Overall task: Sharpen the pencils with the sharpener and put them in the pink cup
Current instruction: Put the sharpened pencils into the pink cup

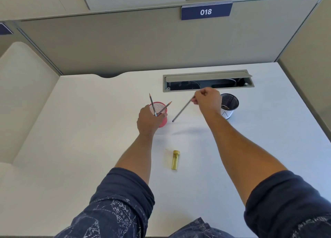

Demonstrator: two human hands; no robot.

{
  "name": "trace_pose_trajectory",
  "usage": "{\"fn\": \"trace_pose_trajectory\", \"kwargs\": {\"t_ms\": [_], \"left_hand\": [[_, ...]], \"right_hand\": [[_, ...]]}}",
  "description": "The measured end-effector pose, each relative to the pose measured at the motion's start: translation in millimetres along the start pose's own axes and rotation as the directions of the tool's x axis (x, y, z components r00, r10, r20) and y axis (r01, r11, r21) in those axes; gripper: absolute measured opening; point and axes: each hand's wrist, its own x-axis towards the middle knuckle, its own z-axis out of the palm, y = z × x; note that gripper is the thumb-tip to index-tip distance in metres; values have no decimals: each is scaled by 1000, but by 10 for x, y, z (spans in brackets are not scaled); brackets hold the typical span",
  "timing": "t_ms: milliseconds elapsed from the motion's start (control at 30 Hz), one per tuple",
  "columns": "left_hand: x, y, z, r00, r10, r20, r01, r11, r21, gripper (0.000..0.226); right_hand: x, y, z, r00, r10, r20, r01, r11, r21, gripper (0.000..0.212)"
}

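Note:
A pink mesh cup [160, 107] stands on the white desk [100, 130] with two sharpened pencils [151, 103] leaning in it, tips up. My left hand [148, 120] wraps around the near side of that cup. My right hand [207, 100] pinches one end of a grey pencil [182, 110], which slants down and left, its lower end just above the desk to the right of the pink cup. A yellow sharpener [175, 160] lies on the desk between my forearms, nearer to me, untouched.
A black mesh cup with a white base [230, 103] stands just right of my right hand. Behind it is an open cable tray [207, 81] set in the desk. Grey partition walls close off the back and right sides.

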Motion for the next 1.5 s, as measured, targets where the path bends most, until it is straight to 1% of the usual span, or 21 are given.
{"fn": "trace_pose_trajectory", "kwargs": {"t_ms": [67, 167, 267, 400, 567, 667, 833, 967, 1133, 1333, 1500], "left_hand": [[4, -7, 3, 1000, -5, 1, 5, 1000, -3, 78], [14, -12, 9, 1000, -5, 3, 5, 1000, -2, 78], [15, -11, 12, 1000, -1, 1, 1, 1000, -8, 78], [19, -26, 19, 1000, -5, -5, 5, 1000, -20, 78], [14, -32, 26, 1000, 2, -5, -2, 1000, -23, 77], [19, -33, 22, 1000, 2, -6, -2, 1000, -11, 77], [12, -24, 30, 1000, 1, -10, 0, 1000, 9, 79], [13, -20, 23, 1000, 3, -3, -3, 1000, 20, 79], [15, -26, 20, 1000, 9, -3, -9, 1000, 25, 77], [1, -21, 12, 1000, 2, 0, -2, 1000, 22, 78], [-41, 7, -13, 1000, 16, 0, -16, 1000, 18, 66]], "right_hand": [[-3, -117, 53, 998, -37, -51, 41, 996, 78, 15], [-49, -166, 153, 997, -71, -32, 74, 988, 132, 16], [-88, -148, 241, 996, -90, -23, 92, 983, 160, 16], [-121, -171, 312, 992, -111, -64, 122, 970, 210, 16], [-142, -209, 335, 984, -149, -97, 167, 960, 223, 13], [-132, -198, 374, 987, -147, -68, 159, 959, 233, 13], [-161, -86, 477, 983, -181, 31, 176, 976, 127, 14], [-194, 13, 568, 976, -193, 99, 196, 981, -17, 13], [-163, 120, 695, 977, -168, 132, 188, 969, -160, 17], [-127, 128, 844, 967, -146, 209, 212, 916, -341, 26], [-109, 65, 917, 958, -108, 267, 216, 881, -420, 27]]}}
